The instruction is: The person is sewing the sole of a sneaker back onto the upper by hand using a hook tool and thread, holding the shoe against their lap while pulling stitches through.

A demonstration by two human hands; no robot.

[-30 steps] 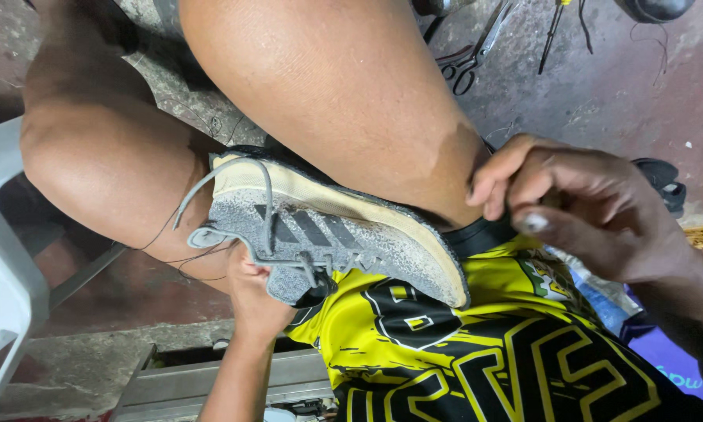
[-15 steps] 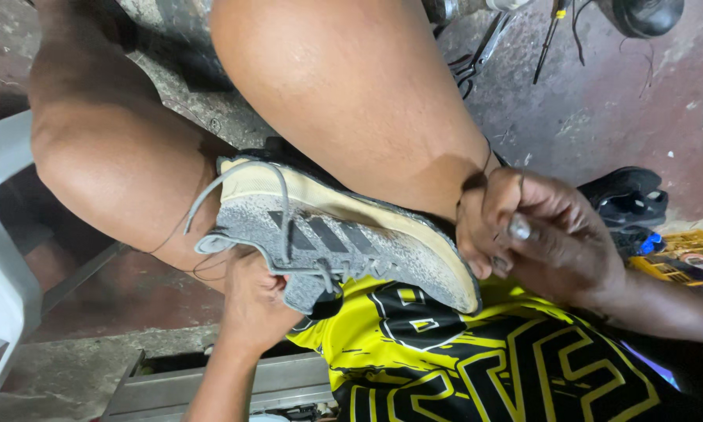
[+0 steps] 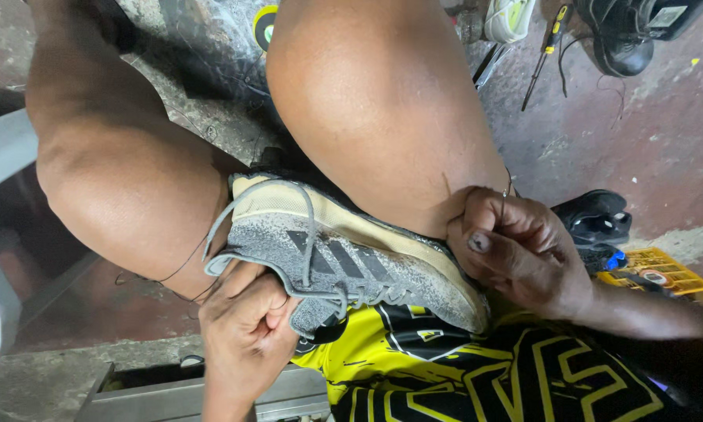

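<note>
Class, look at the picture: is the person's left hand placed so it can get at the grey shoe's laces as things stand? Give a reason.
Probably yes. The left hand already grips the grey shoe from below at its heel end, and the loose laces hang just above its fingers with nothing between. The right hand is busy at the toe end.

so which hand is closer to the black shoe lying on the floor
Right. The right hand pinches at the grey sneaker's toe end, just beside the black shoe; the left hand grips the sneaker's opposite end.
</note>
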